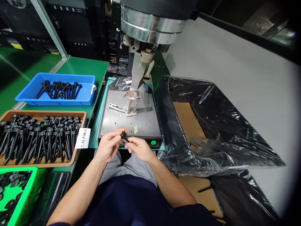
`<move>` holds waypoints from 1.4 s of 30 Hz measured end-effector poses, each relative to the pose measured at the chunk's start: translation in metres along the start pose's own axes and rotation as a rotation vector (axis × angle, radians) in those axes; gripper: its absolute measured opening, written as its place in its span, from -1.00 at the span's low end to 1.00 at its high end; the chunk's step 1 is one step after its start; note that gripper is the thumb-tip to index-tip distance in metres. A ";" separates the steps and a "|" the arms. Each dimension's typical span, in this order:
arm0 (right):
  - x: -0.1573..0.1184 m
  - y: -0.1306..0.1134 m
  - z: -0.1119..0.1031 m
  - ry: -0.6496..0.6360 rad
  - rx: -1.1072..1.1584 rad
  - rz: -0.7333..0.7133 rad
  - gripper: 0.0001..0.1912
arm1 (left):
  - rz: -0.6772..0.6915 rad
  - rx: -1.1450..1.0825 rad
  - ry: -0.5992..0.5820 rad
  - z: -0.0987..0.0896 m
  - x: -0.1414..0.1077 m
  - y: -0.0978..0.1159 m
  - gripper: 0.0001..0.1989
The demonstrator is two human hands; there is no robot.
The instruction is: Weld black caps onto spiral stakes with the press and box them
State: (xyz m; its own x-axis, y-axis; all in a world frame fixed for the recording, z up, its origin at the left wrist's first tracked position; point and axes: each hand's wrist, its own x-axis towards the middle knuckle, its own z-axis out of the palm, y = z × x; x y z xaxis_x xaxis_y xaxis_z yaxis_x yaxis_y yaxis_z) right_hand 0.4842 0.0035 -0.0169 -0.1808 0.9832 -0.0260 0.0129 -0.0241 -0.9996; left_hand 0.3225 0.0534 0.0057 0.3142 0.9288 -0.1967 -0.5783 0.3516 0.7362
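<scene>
A small black part (123, 135) is held in front of the machine's metal base plate, above my lap. My left hand (110, 146) pinches its capped end between thumb and fingers. On the other side, my right hand (139, 148) has its fingertips closed on the part's narrow end. Most of the part is covered by fingers. Beyond my hands, a metal fixture (133, 105) stands on the base plate (113, 121), directly beneath the press's pointed metal horn (138, 70).
At the left are a blue tray (86, 101) and a brown tray (81, 114) of black screw-like parts, and a green bin (33, 188) of black caps. A box lined with black plastic (225, 125) stands right. A green button (153, 142) is on the base's front.
</scene>
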 end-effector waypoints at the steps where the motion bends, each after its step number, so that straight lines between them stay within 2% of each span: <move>1: -0.001 0.002 0.001 0.001 0.020 0.003 -0.73 | -0.022 -0.014 0.009 0.000 0.000 0.001 -0.77; 6: -0.004 0.007 0.005 0.101 -0.033 -0.024 -0.78 | -0.064 -0.007 0.042 0.002 0.002 0.000 -0.74; 8: -0.005 0.006 0.005 0.091 -0.011 -0.016 -0.78 | -0.043 0.038 0.036 0.001 0.003 -0.002 -0.75; 11: -0.004 0.006 0.004 0.056 0.099 0.011 -0.74 | 0.054 0.154 0.024 -0.004 0.005 -0.007 -0.79; 15: 0.002 0.006 0.003 0.095 0.195 -0.020 -0.62 | 0.164 0.375 -0.012 -0.007 0.010 -0.017 -0.84; 19: 0.014 0.004 -0.002 0.170 0.227 -0.052 -0.56 | 0.242 0.580 -0.082 0.000 0.017 -0.026 -0.81; 22: 0.029 0.004 -0.011 0.250 0.263 -0.014 -0.55 | 0.355 0.663 -0.078 0.010 0.030 -0.023 -0.77; 25: 0.051 0.002 -0.025 0.400 0.275 -0.039 -0.55 | 0.414 0.636 -0.026 0.022 0.053 -0.008 -0.70; 30: 0.096 -0.010 -0.045 0.591 0.183 -0.191 -0.62 | 0.319 0.468 0.002 0.045 0.098 0.025 -0.41; 34: 0.124 -0.023 -0.053 0.655 0.023 -0.229 -0.61 | 0.266 0.449 -0.034 0.059 0.123 0.037 -0.27; 36: 0.133 -0.028 -0.055 0.662 -0.037 -0.226 -0.59 | 0.285 0.459 -0.046 0.063 0.131 0.038 -0.28; 42: 0.144 -0.033 -0.055 0.689 -0.083 -0.299 -0.60 | 0.406 0.422 -0.041 0.069 0.146 0.035 -0.52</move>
State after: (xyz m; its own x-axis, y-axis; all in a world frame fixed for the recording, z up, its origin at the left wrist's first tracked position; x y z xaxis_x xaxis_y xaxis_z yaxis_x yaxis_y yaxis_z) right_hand 0.5118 0.1561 0.0126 0.4670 0.8371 0.2849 0.1390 0.2487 -0.9585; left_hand 0.4002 0.1933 0.0478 0.1642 0.9709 0.1742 -0.3112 -0.1166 0.9432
